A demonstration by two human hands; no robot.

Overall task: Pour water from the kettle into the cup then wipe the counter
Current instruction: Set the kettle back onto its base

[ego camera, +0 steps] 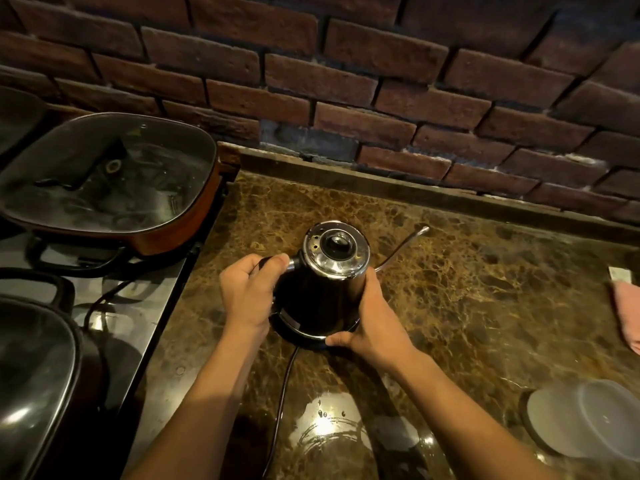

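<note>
A black gooseneck kettle [322,292] with a shiny metal lid stands on its round black base [294,332] in the middle of the brown marble counter [467,289]. Its thin spout [408,242] points to the far right. My left hand [247,296] is closed around the kettle's handle on its left side. My right hand [369,323] presses against the kettle's right flank, thumb on the rim of the base. A clear plastic cup [588,420] sits at the near right. A pink cloth [628,313] shows at the right edge.
A black cord [282,403] runs from the base toward me. Left of the counter is a stove [138,306] with a glass-lidded orange pan [104,178] and a dark lidded pot [31,375]. A brick wall [346,81] backs the counter.
</note>
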